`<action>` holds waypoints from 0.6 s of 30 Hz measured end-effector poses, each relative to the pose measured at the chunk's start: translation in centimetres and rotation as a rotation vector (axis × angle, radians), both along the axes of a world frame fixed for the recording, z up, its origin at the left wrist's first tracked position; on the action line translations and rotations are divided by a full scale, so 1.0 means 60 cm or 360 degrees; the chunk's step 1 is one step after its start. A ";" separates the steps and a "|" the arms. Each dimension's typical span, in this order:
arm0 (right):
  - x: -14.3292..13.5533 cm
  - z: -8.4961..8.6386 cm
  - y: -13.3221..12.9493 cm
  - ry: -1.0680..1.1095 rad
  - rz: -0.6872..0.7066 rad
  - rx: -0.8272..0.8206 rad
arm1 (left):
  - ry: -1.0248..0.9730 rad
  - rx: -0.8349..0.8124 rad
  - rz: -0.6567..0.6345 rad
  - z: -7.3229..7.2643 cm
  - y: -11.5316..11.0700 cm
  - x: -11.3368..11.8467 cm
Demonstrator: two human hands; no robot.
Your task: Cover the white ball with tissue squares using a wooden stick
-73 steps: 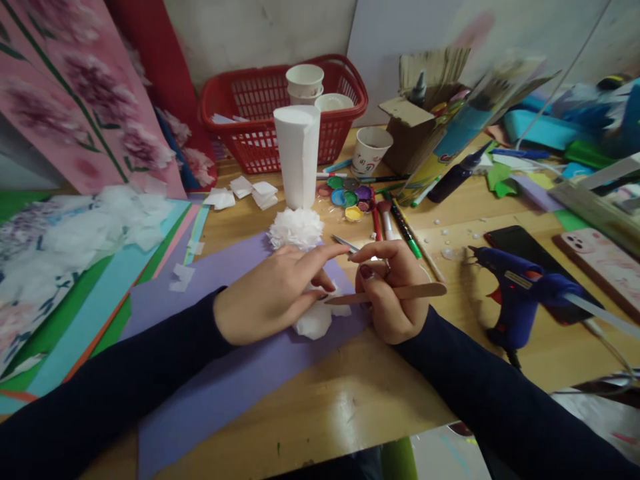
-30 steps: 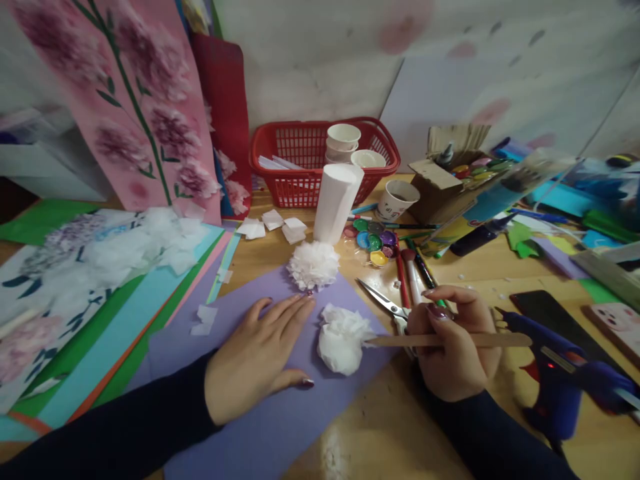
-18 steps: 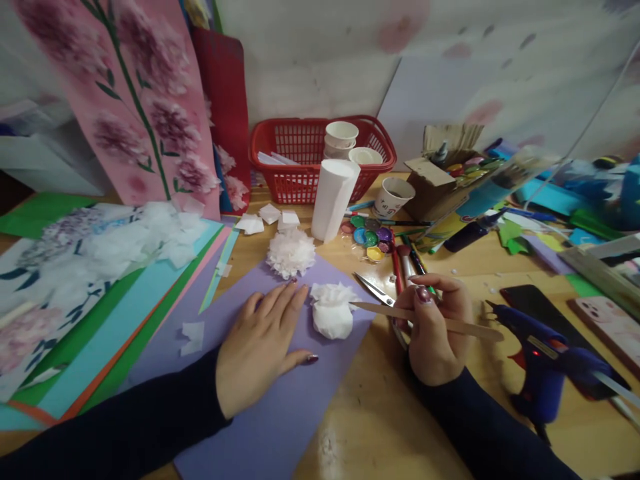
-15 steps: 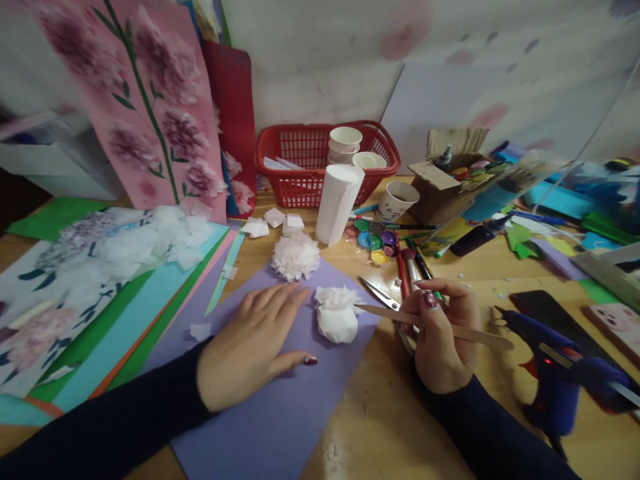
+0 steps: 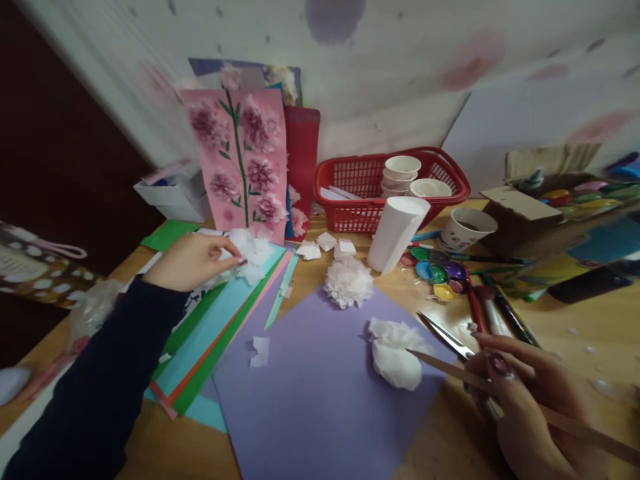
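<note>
Fingers of the right hand are closed around a wooden stick, its tip seen over a white tissue bundle laid on a purple sheet. At the sheet's far corner, a ruffled tissue flower is placed. Farther left, loose tissue pieces are reached by the left hand; whether one is gripped there cannot be told.

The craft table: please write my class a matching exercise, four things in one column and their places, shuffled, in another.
Things
1. left hand
2. wooden stick
3. stacked cups
4. white bundle

Places
A. inside the red basket
B. on the purple paper
C. at the heap of white tissue
D. in the right hand

Pairs: 1-C, 2-D, 3-A, 4-B
</note>
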State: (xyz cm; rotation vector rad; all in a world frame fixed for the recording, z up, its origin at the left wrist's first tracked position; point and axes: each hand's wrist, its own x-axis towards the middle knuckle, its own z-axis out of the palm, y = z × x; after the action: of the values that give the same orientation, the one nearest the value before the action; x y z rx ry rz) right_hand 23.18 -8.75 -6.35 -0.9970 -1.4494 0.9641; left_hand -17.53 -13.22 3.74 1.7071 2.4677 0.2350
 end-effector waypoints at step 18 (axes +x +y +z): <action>0.015 -0.004 -0.003 0.0135 -0.0075 -0.0217 | -0.0701 0.0157 -0.0312 -0.009 0.000 0.059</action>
State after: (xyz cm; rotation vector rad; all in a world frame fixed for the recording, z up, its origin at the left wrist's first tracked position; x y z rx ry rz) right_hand 24.09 -8.92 -6.57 -1.0715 -1.2985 1.0694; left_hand -13.99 -13.20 3.18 1.6972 1.9903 0.6421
